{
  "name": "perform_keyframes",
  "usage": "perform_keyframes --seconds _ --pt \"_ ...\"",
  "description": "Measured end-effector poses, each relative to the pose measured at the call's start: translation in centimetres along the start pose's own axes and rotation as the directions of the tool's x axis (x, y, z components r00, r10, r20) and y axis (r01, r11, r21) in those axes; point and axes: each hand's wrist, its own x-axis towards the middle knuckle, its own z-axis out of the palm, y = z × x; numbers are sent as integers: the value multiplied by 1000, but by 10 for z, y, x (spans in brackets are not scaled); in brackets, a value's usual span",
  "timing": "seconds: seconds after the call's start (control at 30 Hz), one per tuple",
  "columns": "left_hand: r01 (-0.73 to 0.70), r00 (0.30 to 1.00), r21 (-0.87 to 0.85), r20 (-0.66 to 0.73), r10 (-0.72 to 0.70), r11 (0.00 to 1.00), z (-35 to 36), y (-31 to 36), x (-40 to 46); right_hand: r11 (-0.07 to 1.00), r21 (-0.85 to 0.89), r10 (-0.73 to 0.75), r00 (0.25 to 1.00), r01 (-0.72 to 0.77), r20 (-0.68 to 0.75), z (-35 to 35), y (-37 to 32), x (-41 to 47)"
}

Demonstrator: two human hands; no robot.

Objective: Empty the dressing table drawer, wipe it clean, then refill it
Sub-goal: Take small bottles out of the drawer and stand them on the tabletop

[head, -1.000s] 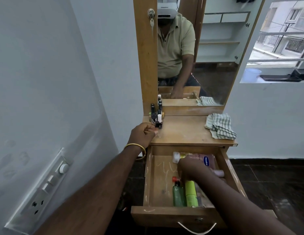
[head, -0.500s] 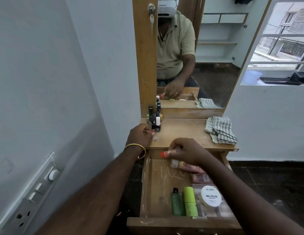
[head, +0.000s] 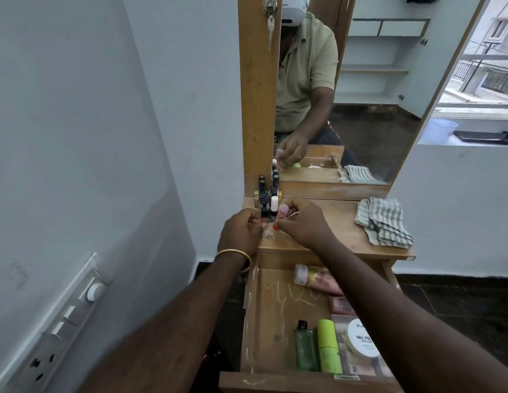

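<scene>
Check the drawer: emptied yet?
Not emptied. The open drawer holds a green bottle, lime tube, white jar and pink tube.

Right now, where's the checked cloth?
In the head view, the checked cloth lies folded on the right end of the dressing table top, just below the mirror.
</scene>
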Motion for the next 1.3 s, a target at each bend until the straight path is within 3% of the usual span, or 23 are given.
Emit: perform_keyframes --seconds 0.3,1.07,1.2,1.3 --pt "-6 1000 -35 -31 5 999 2 -3 1 997 -68 -28 997 24 -66 21 10 8" --pt "29 998 16 -50 -29 999 -10 6 -9 1000 3 5 993 -5 -121 15 5 -17" --pt "69 994 5 -88 -68 998 -21 22 -37 997 -51 44 989 -52 -143 9 9 -55" --pt "127 988 2 -87 -126 992 -25 23 -56 966 -217 138 990 -137 -12 12 23 -83"
